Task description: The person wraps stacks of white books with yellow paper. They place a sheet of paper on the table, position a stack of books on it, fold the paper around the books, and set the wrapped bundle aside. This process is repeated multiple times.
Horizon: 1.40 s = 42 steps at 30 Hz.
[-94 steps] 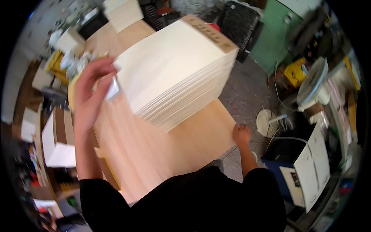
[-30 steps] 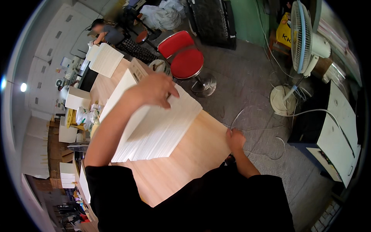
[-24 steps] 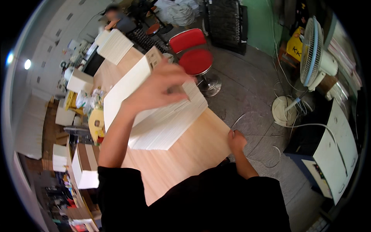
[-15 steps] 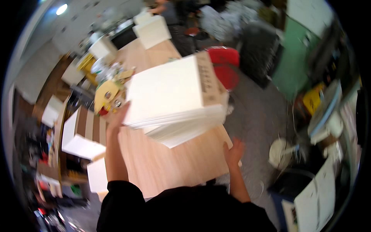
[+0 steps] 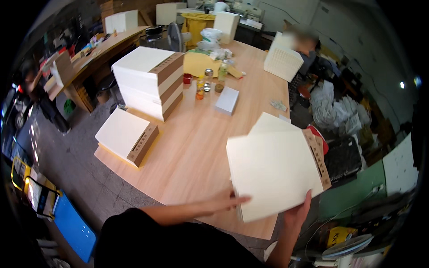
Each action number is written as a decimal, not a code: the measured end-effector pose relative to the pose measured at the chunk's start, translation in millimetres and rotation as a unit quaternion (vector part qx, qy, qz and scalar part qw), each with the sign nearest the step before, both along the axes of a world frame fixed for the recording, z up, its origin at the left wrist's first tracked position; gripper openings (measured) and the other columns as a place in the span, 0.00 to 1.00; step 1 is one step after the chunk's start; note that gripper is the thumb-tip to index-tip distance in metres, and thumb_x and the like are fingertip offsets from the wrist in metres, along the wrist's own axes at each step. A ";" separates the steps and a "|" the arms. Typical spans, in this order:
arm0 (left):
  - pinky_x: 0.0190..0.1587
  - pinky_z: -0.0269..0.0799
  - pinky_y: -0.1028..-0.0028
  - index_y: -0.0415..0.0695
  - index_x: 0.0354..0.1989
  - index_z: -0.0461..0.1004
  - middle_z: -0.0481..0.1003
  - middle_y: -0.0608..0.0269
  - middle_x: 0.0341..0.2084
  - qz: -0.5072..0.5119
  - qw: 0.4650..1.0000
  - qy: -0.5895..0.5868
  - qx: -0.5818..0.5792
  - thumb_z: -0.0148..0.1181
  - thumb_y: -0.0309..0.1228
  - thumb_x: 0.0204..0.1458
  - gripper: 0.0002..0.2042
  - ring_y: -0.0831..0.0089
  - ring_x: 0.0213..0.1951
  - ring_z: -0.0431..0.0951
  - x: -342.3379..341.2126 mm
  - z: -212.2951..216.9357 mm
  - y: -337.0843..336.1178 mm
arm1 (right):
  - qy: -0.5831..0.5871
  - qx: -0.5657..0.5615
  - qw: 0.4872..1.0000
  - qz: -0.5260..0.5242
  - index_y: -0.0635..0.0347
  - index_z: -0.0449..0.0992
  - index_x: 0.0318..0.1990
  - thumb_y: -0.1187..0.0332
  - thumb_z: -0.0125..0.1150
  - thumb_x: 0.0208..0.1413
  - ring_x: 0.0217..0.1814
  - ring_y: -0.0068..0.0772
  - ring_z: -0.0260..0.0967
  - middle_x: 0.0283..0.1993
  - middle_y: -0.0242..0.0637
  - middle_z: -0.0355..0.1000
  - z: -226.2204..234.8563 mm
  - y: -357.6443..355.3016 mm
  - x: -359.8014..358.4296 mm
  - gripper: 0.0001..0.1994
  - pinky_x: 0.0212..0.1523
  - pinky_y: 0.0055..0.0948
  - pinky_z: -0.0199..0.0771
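Fingers grip cream sheets; lidded jar, contents unclear.

A black fabric top is worn, its cloth seen as one even dark tone in which folds can hardly be made out. The left forearm is uncovered below a wide black sleeve. The left hand, right hand and right forearm are seen bare.

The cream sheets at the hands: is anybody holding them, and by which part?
Yes: the right hand holds the stack of sheets by its near edge; the left hand is at its left edge, grip unclear.
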<state>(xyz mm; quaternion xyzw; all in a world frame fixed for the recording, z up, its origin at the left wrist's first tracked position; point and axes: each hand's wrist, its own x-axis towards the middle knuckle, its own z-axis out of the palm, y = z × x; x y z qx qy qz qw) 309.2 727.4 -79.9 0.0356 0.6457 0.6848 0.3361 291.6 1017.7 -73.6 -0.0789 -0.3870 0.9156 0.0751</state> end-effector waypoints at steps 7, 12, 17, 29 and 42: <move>0.50 0.72 0.72 0.40 0.47 0.77 0.78 0.56 0.43 -0.045 0.990 0.103 -0.085 0.64 0.46 0.55 0.22 0.70 0.45 0.77 43.2 -109.5 -139.8 | 0.005 0.344 0.938 -0.028 0.67 0.63 0.60 0.71 0.59 0.50 0.53 0.41 0.70 0.55 0.46 0.68 69.9 -80.4 28.5 0.28 0.55 0.36 0.70; 0.56 0.70 0.66 0.38 0.58 0.67 0.71 0.47 0.54 0.164 0.940 0.242 -0.177 0.68 0.44 0.50 0.32 0.58 0.54 0.73 22.0 -92.6 -220.7 | 0.077 0.649 0.748 0.113 0.66 0.61 0.60 0.67 0.69 0.41 0.54 0.45 0.71 0.53 0.47 0.70 98.4 -155.8 17.9 0.37 0.53 0.37 0.72; 0.64 0.63 0.61 0.39 0.69 0.49 0.62 0.44 0.62 0.158 0.873 0.397 -0.234 0.74 0.38 0.41 0.49 0.51 0.64 0.63 13.7 -98.4 -247.3 | 0.047 0.833 0.417 0.360 0.65 0.61 0.61 0.62 0.72 0.36 0.55 0.52 0.70 0.54 0.53 0.69 80.9 -267.4 -3.2 0.41 0.53 0.42 0.73; 0.59 0.65 0.60 0.37 0.60 0.60 0.69 0.44 0.51 0.038 0.899 0.369 -0.235 0.68 0.31 0.43 0.35 0.48 0.55 0.69 35.4 -165.0 -276.6 | 0.226 0.858 0.372 0.273 0.68 0.61 0.60 0.58 0.74 0.37 0.51 0.52 0.68 0.48 0.50 0.70 3.4 -198.4 37.9 0.42 0.52 0.47 0.65; 0.62 0.64 0.62 0.41 0.57 0.69 0.69 0.50 0.57 0.010 0.887 0.391 -0.247 0.66 0.31 0.47 0.26 0.53 0.59 0.69 41.8 -151.1 -304.5 | 0.172 0.806 0.497 0.272 0.65 0.66 0.57 0.64 0.74 0.34 0.56 0.54 0.67 0.53 0.52 0.70 -7.7 -179.5 54.3 0.38 0.58 0.47 0.63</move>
